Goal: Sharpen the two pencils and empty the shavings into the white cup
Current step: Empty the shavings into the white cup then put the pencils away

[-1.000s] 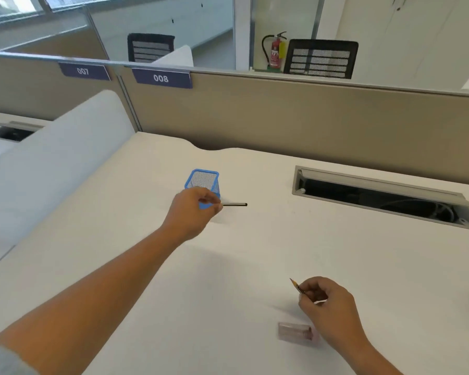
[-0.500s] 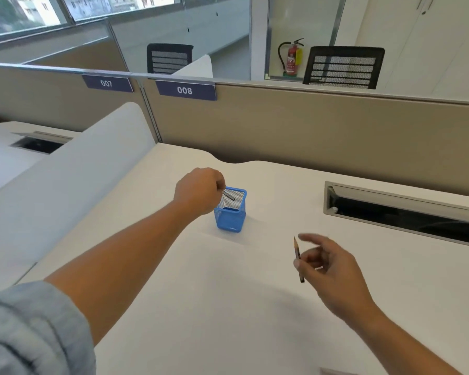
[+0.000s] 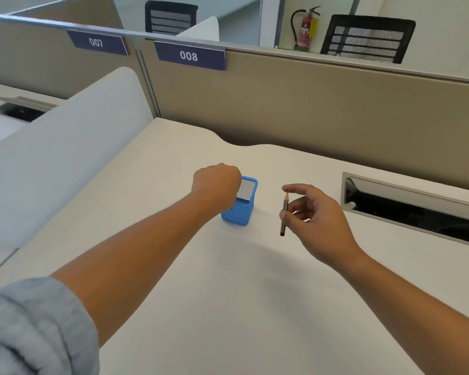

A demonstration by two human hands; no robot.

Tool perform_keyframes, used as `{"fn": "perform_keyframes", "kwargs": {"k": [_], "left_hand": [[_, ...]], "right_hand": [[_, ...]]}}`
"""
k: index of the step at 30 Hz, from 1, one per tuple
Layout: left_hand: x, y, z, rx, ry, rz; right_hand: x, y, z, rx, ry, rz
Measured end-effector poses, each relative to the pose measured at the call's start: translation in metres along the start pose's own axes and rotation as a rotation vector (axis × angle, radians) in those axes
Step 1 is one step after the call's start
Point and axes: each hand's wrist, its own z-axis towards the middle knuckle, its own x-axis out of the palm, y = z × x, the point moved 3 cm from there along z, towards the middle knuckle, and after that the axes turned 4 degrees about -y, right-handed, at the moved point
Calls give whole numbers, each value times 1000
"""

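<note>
White desk [image 3: 228, 307], frame centre: right hand [image 3: 320, 220] pinches an upright pencil [image 3: 284, 214], tip up; left hand [image 3: 215, 185], fisted, contents hidden, touches the blue mesh holder [image 3: 240, 212].

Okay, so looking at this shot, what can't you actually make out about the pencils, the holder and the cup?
- Head view: left hand covers part of the blue mesh holder; whether a pencil is in its grip or inside the holder is hidden.
- White cup and sharpener: not in frame.
- Right hand pinches a pencil; tip too small to judge sharpness.
</note>
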Motion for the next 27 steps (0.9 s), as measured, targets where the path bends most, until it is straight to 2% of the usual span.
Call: {"fn": "perform_keyframes", "kwargs": {"k": [4, 6, 9, 12, 15, 19, 22, 27], "left_hand": [[4, 7, -4, -65, -50, -159], [2, 14, -12, -89, -180, -273], [7, 23, -38, -132, -460, -503], [38, 28, -68, -248, -580, -690], [86, 23, -95, -342, -477, -746], [135, 5, -124, -265, -284, -533], [146, -4, -128, -189, -285, -446], [147, -3, -124, -174, -312, -417]], "right_hand": [[11, -7, 4, -15, 22, -8], [16, -9, 4, -27, 30, -15], [20, -10, 5, -56, 19, -5], [24, -9, 14, -54, 17, -14], [28, -2, 27, -73, 28, -10], [37, 13, 47, -142, 16, -46], [51, 19, 64, -175, 16, -132], [74, 13, 79, -202, 60, -335]]}}
